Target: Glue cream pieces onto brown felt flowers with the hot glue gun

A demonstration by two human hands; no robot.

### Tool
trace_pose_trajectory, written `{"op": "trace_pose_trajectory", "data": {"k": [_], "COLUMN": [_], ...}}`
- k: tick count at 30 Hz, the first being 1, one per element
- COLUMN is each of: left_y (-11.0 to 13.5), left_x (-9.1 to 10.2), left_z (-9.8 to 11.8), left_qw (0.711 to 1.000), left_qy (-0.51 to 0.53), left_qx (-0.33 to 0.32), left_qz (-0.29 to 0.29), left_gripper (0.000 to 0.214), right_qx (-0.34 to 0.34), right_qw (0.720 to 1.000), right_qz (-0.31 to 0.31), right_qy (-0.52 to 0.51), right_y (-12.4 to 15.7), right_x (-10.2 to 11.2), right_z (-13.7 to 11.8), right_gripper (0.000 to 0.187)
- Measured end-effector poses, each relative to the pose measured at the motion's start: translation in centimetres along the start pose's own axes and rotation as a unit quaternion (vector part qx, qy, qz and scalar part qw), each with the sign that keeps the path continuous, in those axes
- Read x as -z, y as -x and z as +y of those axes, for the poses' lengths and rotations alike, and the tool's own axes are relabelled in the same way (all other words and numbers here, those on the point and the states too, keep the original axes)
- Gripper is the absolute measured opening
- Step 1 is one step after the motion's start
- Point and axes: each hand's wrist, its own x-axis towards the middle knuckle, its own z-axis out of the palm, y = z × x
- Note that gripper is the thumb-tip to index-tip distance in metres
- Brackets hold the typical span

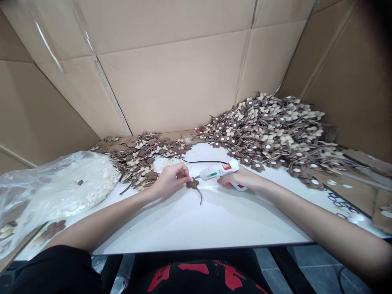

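My right hand (pixel 234 178) is wrapped round the handle of a white hot glue gun (pixel 216 170) with orange and green labels. Its nozzle points left, at a brown fabric flower (pixel 192 183) with a thin brown strip hanging from it toward me. My left hand (pixel 174 178) has thumb and forefinger pinched together at the flower's upper left edge. Whether the flower itself or some small part of it is between those fingertips is hard to see. The nozzle tip is very close to the flower; contact cannot be made out.
A large heap of brown and cream flowers (pixel 269 130), many with white dots, rises at the back right. A smaller flower pile (pixel 141 159) lies behind my left hand. At left sits a clear plastic bag (pixel 92 179) of white pieces. Cardboard walls (pixel 171 81) enclose the white table (pixel 183 228).
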Motion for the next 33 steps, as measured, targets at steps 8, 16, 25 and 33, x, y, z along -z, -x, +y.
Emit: {"op": "trace_pose_trajectory", "data": {"k": [8,16,25,33], "left_y": [-0.2,-0.6,-0.4,-0.3], "left_x": [0.2,0.0,-0.3,-0.7], "left_z": [-0.4,-0.4,-0.8,-0.8], "left_qw": [1.000,0.998,0.997,0.997], "left_qy": [-0.002,-0.019,-0.037,-0.044], "left_qx": [0.019,0.030,-0.001,-0.019], "left_qz": [-0.021,-0.061,-0.061,-0.052], "left_gripper": [0.014,0.011,0.011,0.013], "right_qx": [-0.023,-0.008,0.006,0.006], "right_qw": [0.999,0.999,0.999,0.999], "right_qz": [0.046,0.043,0.041,0.047], "right_qy": [-0.014,-0.017,-0.015,-0.009], "right_y": [0.2,-0.3,-0.6,-0.5], "right_x": [1.0,1.0,1.1,1.0], "right_z": [-0.4,0.1,0.7,0.5], "right_gripper": [0.010,0.011,0.014,0.014]}}
